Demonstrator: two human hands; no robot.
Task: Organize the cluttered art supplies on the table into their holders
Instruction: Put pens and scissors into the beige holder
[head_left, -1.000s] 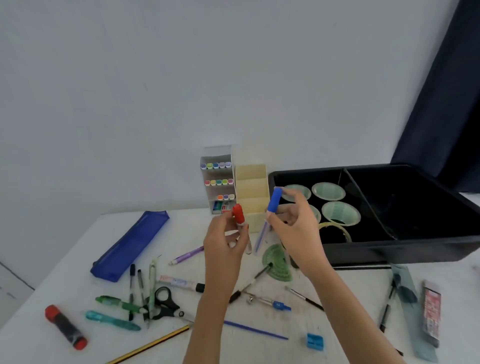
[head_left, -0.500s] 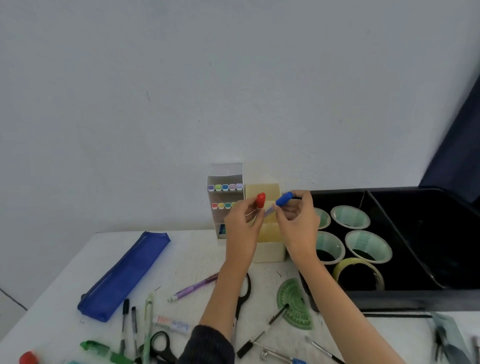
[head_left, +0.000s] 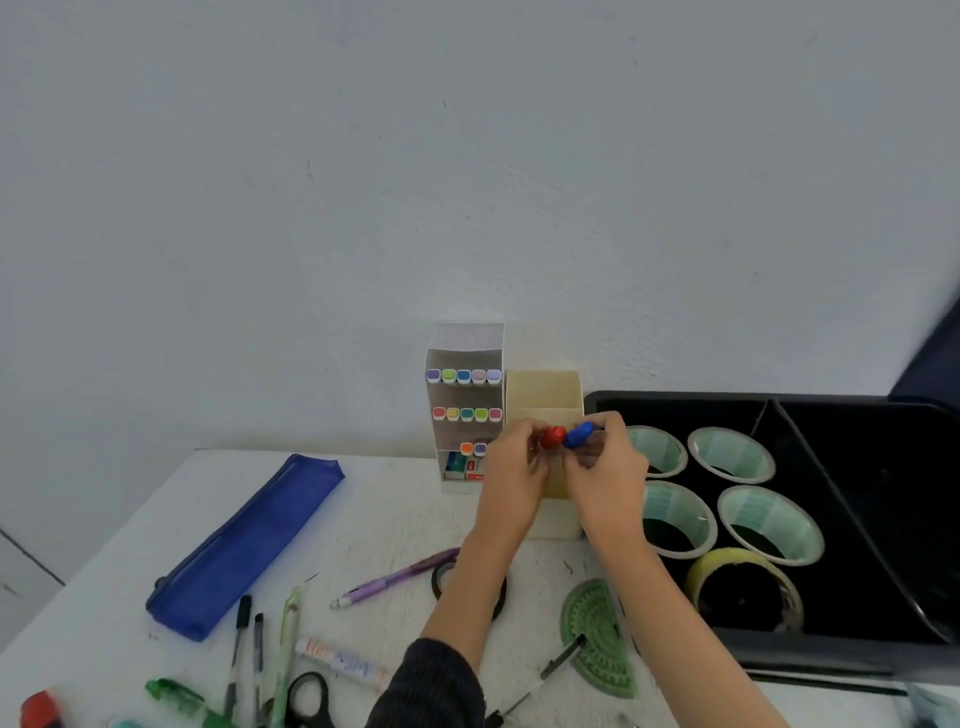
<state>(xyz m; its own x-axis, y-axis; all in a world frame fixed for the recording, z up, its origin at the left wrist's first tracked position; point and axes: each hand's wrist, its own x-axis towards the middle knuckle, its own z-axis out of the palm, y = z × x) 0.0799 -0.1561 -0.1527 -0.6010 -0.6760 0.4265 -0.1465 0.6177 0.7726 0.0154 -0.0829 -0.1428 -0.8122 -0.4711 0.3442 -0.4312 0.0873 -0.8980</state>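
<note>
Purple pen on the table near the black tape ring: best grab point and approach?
Pinch the purple pen mid-barrel from above, fingers across its length. It lies flat and slanted on the table; the middle is bare, while its upper-right end meets the left forearm and black tape ring.

The barrels of the red-capped pen (head_left: 552, 437) and the blue-capped pen (head_left: 579, 434) are hidden behind the left hand (head_left: 511, 470) and the right hand (head_left: 605, 475), so only the caps show. The hands also cover the lower front of the cream holder (head_left: 543, 392). The left forearm hides part of the black tape ring (head_left: 435, 581). The bottom edge cuts off the scissors (head_left: 306, 699), the green marker (head_left: 166, 691) and a red object (head_left: 39, 709). Print on the boxes in the marker rack (head_left: 465, 358) is too small to read.
</note>
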